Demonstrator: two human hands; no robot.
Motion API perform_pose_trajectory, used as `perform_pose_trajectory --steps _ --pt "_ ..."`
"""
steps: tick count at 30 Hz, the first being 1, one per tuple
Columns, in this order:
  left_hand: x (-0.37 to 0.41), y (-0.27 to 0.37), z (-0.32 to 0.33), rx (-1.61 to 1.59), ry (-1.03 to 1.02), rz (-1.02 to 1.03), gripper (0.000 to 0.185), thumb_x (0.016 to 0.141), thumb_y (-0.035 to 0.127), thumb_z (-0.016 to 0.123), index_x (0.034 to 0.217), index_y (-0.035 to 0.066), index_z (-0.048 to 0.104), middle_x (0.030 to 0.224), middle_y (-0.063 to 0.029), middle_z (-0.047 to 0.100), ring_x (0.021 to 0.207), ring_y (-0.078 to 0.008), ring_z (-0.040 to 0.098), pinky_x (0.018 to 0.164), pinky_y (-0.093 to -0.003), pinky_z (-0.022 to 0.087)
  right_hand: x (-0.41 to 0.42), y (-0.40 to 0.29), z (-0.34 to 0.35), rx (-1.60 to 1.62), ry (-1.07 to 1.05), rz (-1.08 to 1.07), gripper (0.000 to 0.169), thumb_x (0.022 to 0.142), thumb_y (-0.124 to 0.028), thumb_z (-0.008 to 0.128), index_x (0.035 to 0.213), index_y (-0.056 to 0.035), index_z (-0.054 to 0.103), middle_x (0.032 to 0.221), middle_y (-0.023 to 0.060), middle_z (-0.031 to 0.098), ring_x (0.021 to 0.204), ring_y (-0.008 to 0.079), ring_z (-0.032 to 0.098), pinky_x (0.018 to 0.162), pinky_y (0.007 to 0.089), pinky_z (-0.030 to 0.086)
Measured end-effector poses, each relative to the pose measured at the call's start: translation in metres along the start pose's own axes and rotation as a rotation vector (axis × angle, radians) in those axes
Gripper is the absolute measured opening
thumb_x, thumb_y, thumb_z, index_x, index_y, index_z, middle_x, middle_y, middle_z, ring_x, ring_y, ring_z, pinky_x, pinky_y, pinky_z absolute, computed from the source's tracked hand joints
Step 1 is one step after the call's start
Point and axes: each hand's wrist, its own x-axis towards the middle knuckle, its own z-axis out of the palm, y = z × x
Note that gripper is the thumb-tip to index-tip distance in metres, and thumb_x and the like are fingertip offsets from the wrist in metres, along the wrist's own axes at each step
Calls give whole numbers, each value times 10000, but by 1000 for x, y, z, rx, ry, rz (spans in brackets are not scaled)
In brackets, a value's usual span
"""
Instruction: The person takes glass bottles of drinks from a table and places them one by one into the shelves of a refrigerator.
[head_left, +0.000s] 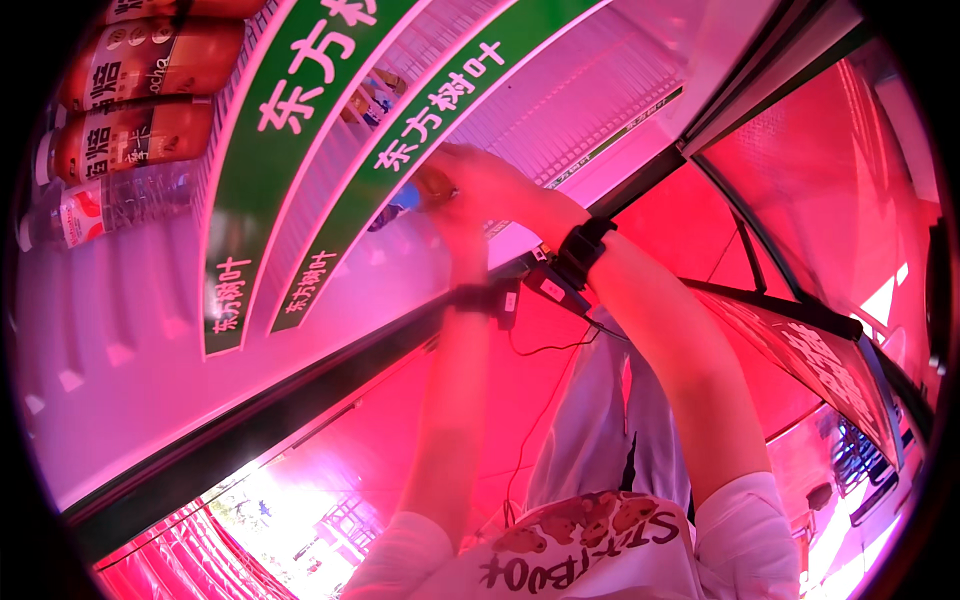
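Both my hands reach into an upright display fridge with wire shelves. A small brown drink bottle (435, 187) lies at the fingers of my right hand (487, 180), which bends over it; the grip is blurred. My left hand (461, 225) is just below, close against the right one, its fingers mostly hidden. A blue-labelled bottle (405, 196) shows beside the brown one, partly behind a shelf's green label strip (442, 105). Black bands with small boxes sit around both wrists.
Amber drink bottles (150, 135) and a clear water bottle (112, 206) lie along the upper left shelf. The fridge's dark frame edge (285, 382) crosses below my hands. The open door (780, 82) stands at the upper right. A thin cable (525, 435) hangs near my legs.
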Motion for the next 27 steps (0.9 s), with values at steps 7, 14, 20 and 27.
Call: perform_pose_trajectory --steps 7,14,20,27 --pt "23 -15 -17 120 36 81 573 928 57 660 1413 -3 360 1362 -173 468 1240 -246 491 1011 -357 459 38 18 11 -45 -9 -35 741 697 -92 757 1387 -156 494 1224 180 632 1050 405 647 884 476 523" --pt "54 -5 11 57 73 105 578 921 48 676 1404 -19 366 1351 -177 474 1226 -245 495 996 -359 466 47 48 5 -33 70 106 761 777 -116 728 1471 -127 416 1269 187 620 1101 407 628 906 490 520" --pt "71 -6 1 94 186 -22 762 837 -55 733 1467 50 317 1408 -149 498 1229 -238 559 1006 -352 509 -16 43 -10 -302 61 328 531 895 -121 607 1413 -116 492 1365 151 572 1273 338 536 1059 444 454" --pt "75 -15 6 13 223 -52 764 838 -24 750 1466 86 329 1401 -119 512 1216 -235 571 991 -366 513 -36 80 -7 -638 -72 222 391 905 -48 515 1287 -34 597 1460 100 517 1402 248 432 1197 393 320"
